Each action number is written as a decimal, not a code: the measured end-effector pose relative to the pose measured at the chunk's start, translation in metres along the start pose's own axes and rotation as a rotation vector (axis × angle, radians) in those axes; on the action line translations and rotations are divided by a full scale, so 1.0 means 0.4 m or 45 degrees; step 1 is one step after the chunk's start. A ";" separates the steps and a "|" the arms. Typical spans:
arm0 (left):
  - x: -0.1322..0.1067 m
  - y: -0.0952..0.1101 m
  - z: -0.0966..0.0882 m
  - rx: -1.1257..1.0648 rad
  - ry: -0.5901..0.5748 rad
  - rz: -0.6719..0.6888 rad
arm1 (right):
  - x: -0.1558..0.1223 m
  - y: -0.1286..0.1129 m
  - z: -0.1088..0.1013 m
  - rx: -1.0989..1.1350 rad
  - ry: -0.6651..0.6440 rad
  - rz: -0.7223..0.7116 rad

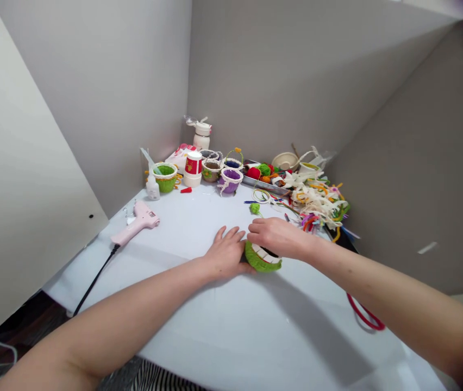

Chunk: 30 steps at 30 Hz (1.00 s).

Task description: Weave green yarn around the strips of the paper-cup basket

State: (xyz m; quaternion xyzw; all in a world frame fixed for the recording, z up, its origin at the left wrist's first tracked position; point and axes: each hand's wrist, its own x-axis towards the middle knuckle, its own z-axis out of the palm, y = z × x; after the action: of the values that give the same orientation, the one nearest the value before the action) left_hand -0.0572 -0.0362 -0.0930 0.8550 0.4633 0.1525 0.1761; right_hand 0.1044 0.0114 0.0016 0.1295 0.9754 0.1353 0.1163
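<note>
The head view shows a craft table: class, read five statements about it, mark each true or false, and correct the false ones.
1. The left hand touches the green basket. True.
2. The glue gun is blue. False: it is pink.
3. The right hand is at the green basket. True.
4. The small red piece lies inside the metal tray. False: it lies on the table.
5. The purple basket stands upright. True.

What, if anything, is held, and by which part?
The green basket, by its left side in the left hand; the right hand is at its rim, exact grip hidden.
</note>
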 end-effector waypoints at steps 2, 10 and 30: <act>0.001 -0.002 -0.001 -0.010 0.012 0.007 | 0.003 0.001 0.001 0.008 -0.001 0.006; 0.007 -0.012 -0.003 -0.071 0.063 -0.013 | 0.007 -0.001 -0.004 0.028 -0.016 0.017; 0.001 -0.017 0.003 -0.007 0.058 0.069 | -0.005 0.006 -0.016 0.036 0.173 -0.268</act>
State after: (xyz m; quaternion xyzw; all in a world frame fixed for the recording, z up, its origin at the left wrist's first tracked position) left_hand -0.0617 -0.0325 -0.0972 0.8630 0.4436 0.1778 0.1636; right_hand 0.1053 0.0116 0.0087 0.0185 0.9911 0.1170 0.0615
